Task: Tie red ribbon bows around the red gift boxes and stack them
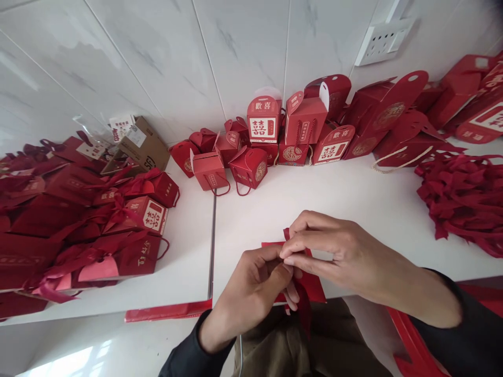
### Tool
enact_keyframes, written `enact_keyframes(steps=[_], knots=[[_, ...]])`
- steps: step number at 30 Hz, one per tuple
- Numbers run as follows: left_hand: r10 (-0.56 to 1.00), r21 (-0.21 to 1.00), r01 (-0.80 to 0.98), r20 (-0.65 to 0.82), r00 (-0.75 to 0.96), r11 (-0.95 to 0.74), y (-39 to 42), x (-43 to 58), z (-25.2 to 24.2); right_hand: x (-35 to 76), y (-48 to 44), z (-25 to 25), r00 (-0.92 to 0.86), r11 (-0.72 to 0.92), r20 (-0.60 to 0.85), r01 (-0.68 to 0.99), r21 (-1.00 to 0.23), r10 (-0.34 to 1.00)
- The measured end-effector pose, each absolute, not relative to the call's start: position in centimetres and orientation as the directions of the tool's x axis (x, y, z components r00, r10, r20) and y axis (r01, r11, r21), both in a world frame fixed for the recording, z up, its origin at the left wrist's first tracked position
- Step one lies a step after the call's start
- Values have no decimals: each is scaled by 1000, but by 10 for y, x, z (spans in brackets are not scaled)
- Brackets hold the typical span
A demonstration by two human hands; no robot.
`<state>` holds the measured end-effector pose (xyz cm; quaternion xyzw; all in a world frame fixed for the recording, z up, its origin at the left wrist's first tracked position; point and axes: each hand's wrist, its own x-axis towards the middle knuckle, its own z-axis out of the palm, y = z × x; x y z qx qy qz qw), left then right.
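Both hands meet over a bright red folded-card box (315,285) at the table's front edge; much of it is hidden beneath them. My left hand (257,290) is closed, thumb against its fingers, on a dark red ribbon (303,309) whose tail hangs below over the lap. From above right, my right hand (338,251) pinches at the same spot, thumb and fingertips together, with a short bit of ribbon showing behind it. The fingers cover any knot or loop there.
Ribbon-tied red gift boxes (135,256) crowd the left, with a brown carton (143,146) behind. Several more red boxes (263,123) line the tiled wall. A heap of dark red ribbons (463,199) lies right on the white table (188,230). A socket (383,42) is on the wall.
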<state>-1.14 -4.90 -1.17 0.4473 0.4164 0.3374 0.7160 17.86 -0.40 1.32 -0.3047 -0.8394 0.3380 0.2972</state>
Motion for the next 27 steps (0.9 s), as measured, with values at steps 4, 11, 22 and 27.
enact_keyframes(steps=[4, 11, 22, 27], knots=[[857, 939, -69, -277, 434, 338, -49, -10, -17, 178, -4, 11, -615, 527, 256, 310, -791, 746], [886, 920, -120, -315, 341, 373, -47, -8, -22, 186, -3, 10, -520, 355, 94, 429, -830, 849], [857, 884, -105, -403, 321, 455, -42, -7, -18, 187, -9, 5, -451, 281, 37, 488, -826, 892], [862, 846, -235, -400, 312, 478, -40, -8, -17, 187, -19, 1, -486, 351, 107, 445, -824, 867]])
